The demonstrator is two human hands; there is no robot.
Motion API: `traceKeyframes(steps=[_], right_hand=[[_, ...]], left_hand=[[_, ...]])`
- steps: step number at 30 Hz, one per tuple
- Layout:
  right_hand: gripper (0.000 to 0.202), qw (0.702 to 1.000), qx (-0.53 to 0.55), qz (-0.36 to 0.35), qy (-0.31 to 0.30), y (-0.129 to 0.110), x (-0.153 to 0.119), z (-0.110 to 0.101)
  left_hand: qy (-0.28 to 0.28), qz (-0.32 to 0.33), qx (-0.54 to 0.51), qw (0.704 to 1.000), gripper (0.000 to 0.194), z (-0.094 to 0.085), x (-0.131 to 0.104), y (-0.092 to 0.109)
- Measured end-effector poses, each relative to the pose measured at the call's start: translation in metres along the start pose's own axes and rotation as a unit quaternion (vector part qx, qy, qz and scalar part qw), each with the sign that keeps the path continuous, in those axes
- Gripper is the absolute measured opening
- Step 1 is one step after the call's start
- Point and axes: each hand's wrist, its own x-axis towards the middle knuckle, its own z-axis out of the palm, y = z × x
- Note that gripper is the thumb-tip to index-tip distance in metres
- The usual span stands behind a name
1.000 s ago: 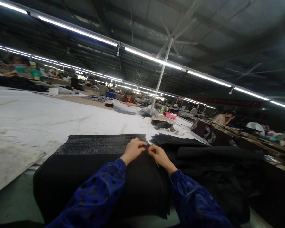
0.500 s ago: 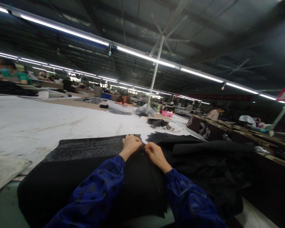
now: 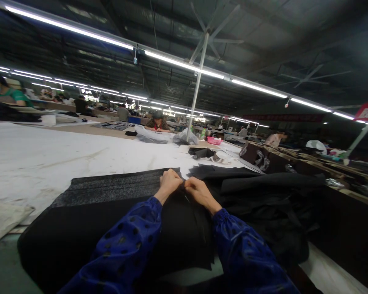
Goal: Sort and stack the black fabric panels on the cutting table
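Black fabric pieces (image 3: 110, 228) lie layered in front of me, with a speckled grey band along their far side. My left hand (image 3: 169, 182) is closed on the fabric's far right edge, fingertips pinched together. Close beside it on the right, my right hand (image 3: 199, 192) pinches the same black edge between thumb and fingers. The fingertips of both hands nearly meet. To the right spreads a loose heap of black cloth (image 3: 263, 196), rumpled and partly folded.
A white-covered table (image 3: 79, 151) stretches ahead. Farther back are a pink basket (image 3: 214, 141), clear plastic bags (image 3: 184, 137), dark scraps (image 3: 200, 152) and a pole (image 3: 198, 87). Dark brown boxes (image 3: 272, 163) line the right. Several people work at distant tables.
The view has shifted slightly, so the scene sits a little higher and farther left. Both hands keep their pinch at the fabric edge, almost unmoved.
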Motion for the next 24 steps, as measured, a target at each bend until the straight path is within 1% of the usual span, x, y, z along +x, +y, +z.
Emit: traceKeyframes(steps=[3,6,8,9,12,15,20,22,24], right_hand=[[0.004,0.999,0.031,0.012,0.001,-0.004,0.000,-0.001],[0.007,0.996,0.063,0.049,0.042,-0.007,0.001,-0.001],[0.010,0.991,0.076,0.080,0.070,-0.005,0.002,0.000],[0.011,0.989,0.081,0.096,0.079,-0.004,0.003,0.000],[0.012,0.981,0.103,0.135,0.092,0.001,0.006,0.001],[0.013,0.976,0.132,0.152,0.087,0.003,0.008,0.002],[0.015,0.964,0.186,0.174,0.083,0.001,0.007,0.002],[0.015,0.956,0.210,0.186,0.082,0.000,0.005,0.001],[0.015,0.949,0.235,0.197,0.076,-0.001,0.004,0.000]], left_hand=[[0.008,0.004,-0.036,0.999,0.010,-0.001,0.000,-0.001],[0.013,0.002,-0.095,0.995,0.010,-0.002,0.003,-0.006],[0.006,-0.003,-0.149,0.989,0.009,-0.004,0.004,-0.010],[0.000,-0.005,-0.179,0.984,0.011,-0.004,0.005,-0.012],[-0.016,-0.009,-0.270,0.963,0.022,-0.008,0.004,-0.015],[-0.011,-0.012,-0.336,0.942,0.026,-0.011,0.000,-0.012],[0.037,-0.024,-0.378,0.925,0.028,-0.020,-0.002,-0.001],[0.063,-0.031,-0.372,0.926,0.025,-0.027,-0.004,0.002],[0.075,-0.033,-0.352,0.932,0.021,-0.035,-0.010,0.004]])
